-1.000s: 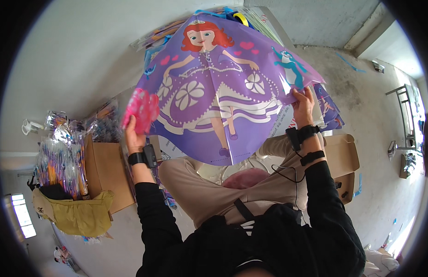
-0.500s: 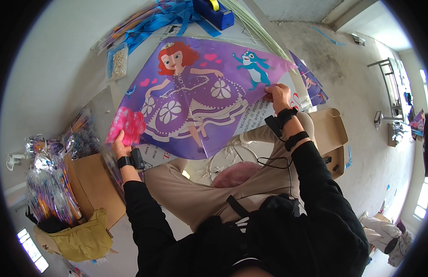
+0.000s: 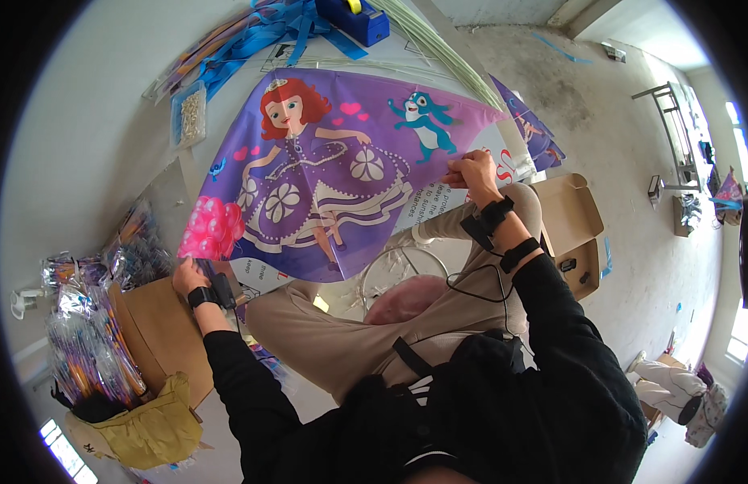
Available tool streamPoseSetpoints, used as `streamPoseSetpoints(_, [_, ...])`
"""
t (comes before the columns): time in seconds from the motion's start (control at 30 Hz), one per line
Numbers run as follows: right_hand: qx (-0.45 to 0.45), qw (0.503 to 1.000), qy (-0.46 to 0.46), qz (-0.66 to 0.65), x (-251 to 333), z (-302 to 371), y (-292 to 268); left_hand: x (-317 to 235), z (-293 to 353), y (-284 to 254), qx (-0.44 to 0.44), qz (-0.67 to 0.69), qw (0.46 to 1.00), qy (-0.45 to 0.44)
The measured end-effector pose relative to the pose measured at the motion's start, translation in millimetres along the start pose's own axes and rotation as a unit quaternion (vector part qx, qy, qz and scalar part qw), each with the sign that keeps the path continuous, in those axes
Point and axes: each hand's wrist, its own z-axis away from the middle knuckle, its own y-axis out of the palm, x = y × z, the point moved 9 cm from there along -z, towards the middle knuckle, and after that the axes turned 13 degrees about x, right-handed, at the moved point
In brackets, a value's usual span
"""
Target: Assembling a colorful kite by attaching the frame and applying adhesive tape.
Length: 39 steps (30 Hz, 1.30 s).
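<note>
A purple kite sail (image 3: 309,181) lies spread before me, printed with a red-haired princess, pink balloons and a blue rabbit. My left hand (image 3: 191,278) is closed on its lower left corner, beneath the balloons. At the sail's lower right edge, below the rabbit, my right hand (image 3: 473,173) pinches the material between thumb and fingers. Both wrists carry black straps with small devices. Under the sail is a white printed sheet (image 3: 265,274), partly covered.
Beyond the sail are a blue tape dispenser (image 3: 354,22), blue ribbons (image 3: 265,36), thin pale rods (image 3: 442,52) and a plastic tub of small beige pieces (image 3: 190,117). Cardboard boxes (image 3: 569,214) (image 3: 160,327) stand at both sides. Wrapped packets (image 3: 96,339) are piled left.
My left hand has slid outward and down, off the balloon print to the sail's corner. The right hand still pinches the edge. The whole view has shifted a little.
</note>
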Motion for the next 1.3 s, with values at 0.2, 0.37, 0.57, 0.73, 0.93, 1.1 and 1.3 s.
streamPoseSetpoints(0.2, [-0.128,0.880,-0.139,0.437,51,18,-1,-105,161,146,0.133,-0.409,0.795,0.427])
streamPoseSetpoints(0.37, [-0.082,0.778,-0.161,0.602,53,8,20,-52,226,228,0.277,-0.635,0.677,0.249])
streamPoseSetpoints(0.57, [-0.022,0.778,-0.138,0.612,26,5,6,-42,215,219,0.312,-0.635,0.677,0.202])
streamPoseSetpoints(0.73, [-0.054,0.784,-0.152,0.600,32,7,-12,-43,210,218,0.321,-0.620,0.683,0.217])
streamPoseSetpoints(0.93, [-0.045,0.773,-0.146,0.616,46,1,-30,-53,219,219,0.290,-0.618,0.692,0.237])
streamPoseSetpoints(1.1, [-0.085,0.747,-0.178,0.635,63,-4,-48,-64,271,233,0.333,-0.565,0.650,0.384])
streamPoseSetpoints(1.3, [-0.069,0.766,-0.156,0.620,75,-20,-52,-41,288,234,0.351,-0.617,0.652,0.267])
